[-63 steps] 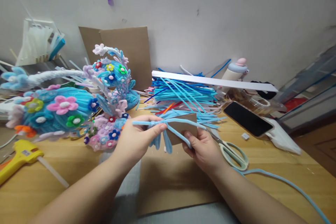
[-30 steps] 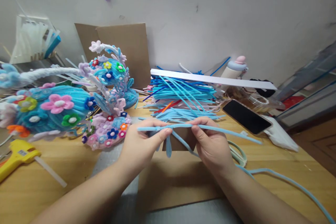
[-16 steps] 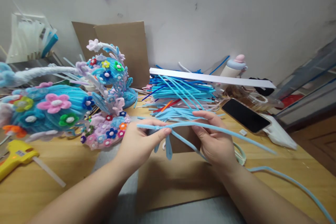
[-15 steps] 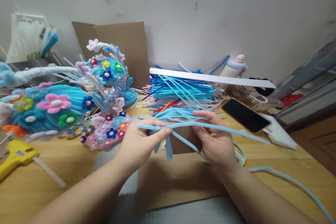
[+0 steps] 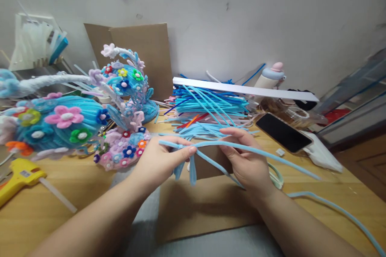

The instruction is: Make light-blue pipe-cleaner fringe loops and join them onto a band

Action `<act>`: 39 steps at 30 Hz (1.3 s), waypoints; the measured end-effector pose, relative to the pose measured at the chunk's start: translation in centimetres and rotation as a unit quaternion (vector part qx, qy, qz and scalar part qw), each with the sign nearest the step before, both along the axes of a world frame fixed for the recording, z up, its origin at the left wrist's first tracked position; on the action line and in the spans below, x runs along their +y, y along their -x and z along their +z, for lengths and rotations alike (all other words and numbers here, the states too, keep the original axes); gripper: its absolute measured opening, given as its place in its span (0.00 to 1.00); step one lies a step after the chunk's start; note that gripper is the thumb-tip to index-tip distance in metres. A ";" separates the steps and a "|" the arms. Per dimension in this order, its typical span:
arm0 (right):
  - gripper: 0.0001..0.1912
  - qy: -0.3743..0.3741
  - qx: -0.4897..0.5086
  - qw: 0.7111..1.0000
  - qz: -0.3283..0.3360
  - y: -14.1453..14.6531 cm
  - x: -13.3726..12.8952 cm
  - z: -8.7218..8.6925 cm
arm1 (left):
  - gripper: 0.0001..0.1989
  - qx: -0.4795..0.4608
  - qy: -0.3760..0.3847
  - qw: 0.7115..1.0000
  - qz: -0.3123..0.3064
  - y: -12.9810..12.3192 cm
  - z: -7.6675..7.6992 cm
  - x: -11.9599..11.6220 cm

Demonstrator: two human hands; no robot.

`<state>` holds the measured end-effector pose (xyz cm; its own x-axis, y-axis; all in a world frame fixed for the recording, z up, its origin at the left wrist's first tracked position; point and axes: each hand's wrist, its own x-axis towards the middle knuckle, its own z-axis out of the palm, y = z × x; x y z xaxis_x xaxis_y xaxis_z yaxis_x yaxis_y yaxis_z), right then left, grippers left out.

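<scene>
It's a craft workspace: pipe cleaners (image 5: 211,104), glue gun (image 5: 21,178).

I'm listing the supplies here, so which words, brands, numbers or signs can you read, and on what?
None can be read.
Glue gun: a white label with dark marks, too small and blurred to read.
Phone: screen dark, no text shows.
Wall: a small dark mark, not legible as a sign.
Blue stems: no lettering seen.

Two hands (image 5: 161,156) (image 5: 250,164), one phone (image 5: 283,132); one bottle (image 5: 267,82)
</scene>
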<state>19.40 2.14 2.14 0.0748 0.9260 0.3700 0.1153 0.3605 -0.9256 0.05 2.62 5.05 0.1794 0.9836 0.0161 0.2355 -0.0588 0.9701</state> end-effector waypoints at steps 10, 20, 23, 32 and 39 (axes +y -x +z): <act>0.09 0.003 0.026 1.000 -0.009 0.3 -0.1 -0.2 | 0.11 0.019 -0.002 0.999 -0.046 0.1 0.3 0.3; 0.06 -0.015 -0.011 1.000 -0.005 0.3 0.0 -0.6 | 0.09 0.035 0.003 0.999 -0.041 -0.1 0.4 0.1; 0.08 0.002 0.022 0.997 0.074 0.4 -0.1 -0.4 | 0.09 0.036 -0.005 0.999 -0.032 -0.3 0.3 0.0; 0.05 0.071 0.106 0.991 0.033 0.1 0.6 -1.1 | 0.08 0.033 0.016 0.998 -0.042 -0.3 0.5 -0.1; 0.10 0.114 0.035 0.989 0.082 -1.1 1.2 -0.1 | 0.09 -0.005 0.027 1.000 -0.014 0.0 0.3 0.1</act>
